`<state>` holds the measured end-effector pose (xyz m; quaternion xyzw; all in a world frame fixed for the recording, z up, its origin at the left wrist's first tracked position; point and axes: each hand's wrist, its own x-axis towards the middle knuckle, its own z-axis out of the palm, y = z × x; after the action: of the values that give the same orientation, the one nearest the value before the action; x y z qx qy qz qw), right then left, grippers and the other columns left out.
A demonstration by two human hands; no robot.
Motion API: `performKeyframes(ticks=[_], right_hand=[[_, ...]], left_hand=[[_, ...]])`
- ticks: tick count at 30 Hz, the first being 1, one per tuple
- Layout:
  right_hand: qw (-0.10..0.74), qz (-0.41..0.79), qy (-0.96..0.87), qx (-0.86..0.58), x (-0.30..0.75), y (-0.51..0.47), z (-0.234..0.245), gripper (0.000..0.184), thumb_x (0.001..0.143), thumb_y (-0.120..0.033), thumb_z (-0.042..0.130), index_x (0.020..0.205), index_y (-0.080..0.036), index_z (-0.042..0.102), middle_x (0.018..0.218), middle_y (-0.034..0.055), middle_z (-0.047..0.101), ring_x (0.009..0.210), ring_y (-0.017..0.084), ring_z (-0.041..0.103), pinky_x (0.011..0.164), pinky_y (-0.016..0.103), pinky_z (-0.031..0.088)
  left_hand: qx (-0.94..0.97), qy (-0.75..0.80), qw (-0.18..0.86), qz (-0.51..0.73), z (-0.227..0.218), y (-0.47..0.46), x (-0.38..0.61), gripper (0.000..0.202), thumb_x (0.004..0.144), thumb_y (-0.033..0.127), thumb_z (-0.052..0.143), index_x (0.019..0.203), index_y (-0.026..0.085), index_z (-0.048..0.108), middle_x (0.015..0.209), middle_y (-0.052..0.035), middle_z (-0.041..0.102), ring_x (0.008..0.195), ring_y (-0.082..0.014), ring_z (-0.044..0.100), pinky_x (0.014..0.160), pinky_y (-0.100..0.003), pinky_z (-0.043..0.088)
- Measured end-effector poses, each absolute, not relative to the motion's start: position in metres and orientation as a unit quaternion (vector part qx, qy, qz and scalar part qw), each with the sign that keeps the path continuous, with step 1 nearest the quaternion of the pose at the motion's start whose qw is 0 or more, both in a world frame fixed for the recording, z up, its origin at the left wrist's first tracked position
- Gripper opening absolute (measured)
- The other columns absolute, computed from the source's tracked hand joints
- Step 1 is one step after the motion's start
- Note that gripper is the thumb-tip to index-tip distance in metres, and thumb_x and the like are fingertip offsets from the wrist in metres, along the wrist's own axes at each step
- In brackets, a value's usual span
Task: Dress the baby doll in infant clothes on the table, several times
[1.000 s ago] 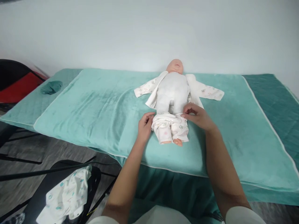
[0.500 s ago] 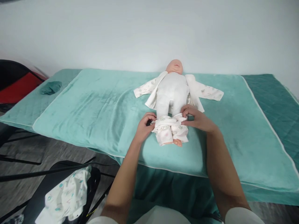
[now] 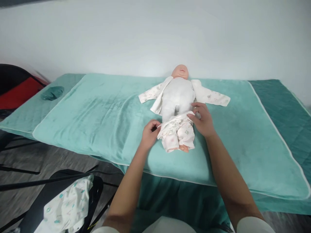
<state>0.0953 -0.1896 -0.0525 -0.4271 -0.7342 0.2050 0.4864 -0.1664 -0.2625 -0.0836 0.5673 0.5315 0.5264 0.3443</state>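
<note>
A baby doll (image 3: pixel 179 94) lies on its back with its head toward the wall. Its white cloth body shows between the open sides of a white printed jacket (image 3: pixel 213 96), whose sleeves spread out to both sides. White printed baby pants (image 3: pixel 186 132) are bunched around the doll's lower legs, and its feet poke out at the hems. My left hand (image 3: pixel 150 134) pinches the waistband at the left side. At the right, my right hand (image 3: pixel 202 119) grips the waistband, which sits higher there, near the doll's thigh.
The doll rests on a bed with a green velvety cover (image 3: pixel 102 113), which has a face hole (image 3: pixel 52 93) at its left end. A white wall (image 3: pixel 121 38) stands behind. On a black chair (image 3: pixel 97 191) at the lower left lies a printed white cloth (image 3: pixel 69 204). A red and black chair (image 3: pixel 18 90) stands farther left.
My right hand has moved up along the doll's leg, drawing the right side of the pants' waistband higher. The left hand stays at the left side of the waistband.
</note>
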Motion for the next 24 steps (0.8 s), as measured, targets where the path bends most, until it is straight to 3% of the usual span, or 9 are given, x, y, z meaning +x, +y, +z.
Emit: performKeyframes(ticks=[7, 11, 16, 20, 24], right_hand=[[0.459, 0.221, -0.725, -0.463, 0.095, -0.184, -0.056, 0.020, 0.094, -0.042, 0.058, 0.086, -0.027, 0.048, 0.128, 0.0075, 0.071, 0.110, 0.024, 0.067, 0.089, 0.041, 0.054], [0.478, 0.231, -0.693, -0.488, 0.093, -0.177, -0.059, 0.020, 0.092, -0.043, 0.061, 0.088, -0.026, 0.051, 0.109, 0.0049, 0.075, 0.089, 0.020, 0.067, 0.080, 0.036, 0.053], [0.465, 0.297, -0.650, -0.523, 0.091, -0.167, -0.066, 0.025, 0.088, -0.046, 0.067, 0.085, -0.024, 0.054, 0.073, -0.0039, 0.056, 0.065, 0.015, 0.050, 0.065, 0.030, 0.045], [0.426, 0.384, -0.653, -0.495, 0.094, -0.166, -0.063, 0.033, 0.090, -0.053, 0.064, 0.080, -0.023, 0.058, 0.072, -0.0028, 0.052, 0.068, 0.014, 0.048, 0.063, 0.028, 0.041], [0.430, 0.428, -0.651, -0.455, 0.097, -0.171, -0.057, 0.030, 0.086, -0.051, 0.072, 0.086, -0.023, 0.061, 0.079, -0.0015, 0.055, 0.072, 0.014, 0.049, 0.064, 0.028, 0.042]], left_hand=[[0.653, 0.521, 0.109, 0.538, -0.081, -0.227, -0.169, 0.007, 0.094, 0.025, 0.057, 0.090, 0.021, 0.061, 0.094, -0.0059, 0.061, 0.087, -0.0175, 0.057, 0.077, -0.031, 0.049], [0.650, 0.540, 0.035, 0.534, -0.082, -0.193, -0.178, 0.007, 0.093, 0.021, 0.054, 0.089, 0.021, 0.060, 0.095, -0.0073, 0.060, 0.095, -0.0205, 0.058, 0.086, -0.035, 0.049], [0.653, 0.556, 0.098, 0.504, -0.088, -0.170, -0.182, 0.012, 0.089, 0.015, 0.055, 0.093, 0.022, 0.064, 0.095, -0.0059, 0.063, 0.091, -0.0199, 0.059, 0.083, -0.033, 0.049], [0.646, 0.561, 0.160, 0.492, -0.088, -0.169, -0.184, 0.018, 0.084, 0.015, 0.058, 0.095, 0.022, 0.070, 0.094, -0.0048, 0.067, 0.087, -0.0184, 0.061, 0.082, -0.031, 0.048], [0.597, 0.556, 0.256, 0.518, -0.084, -0.173, -0.185, 0.020, 0.080, 0.017, 0.063, 0.097, 0.021, 0.074, 0.095, -0.0036, 0.071, 0.080, -0.0162, 0.061, 0.077, -0.028, 0.048]])
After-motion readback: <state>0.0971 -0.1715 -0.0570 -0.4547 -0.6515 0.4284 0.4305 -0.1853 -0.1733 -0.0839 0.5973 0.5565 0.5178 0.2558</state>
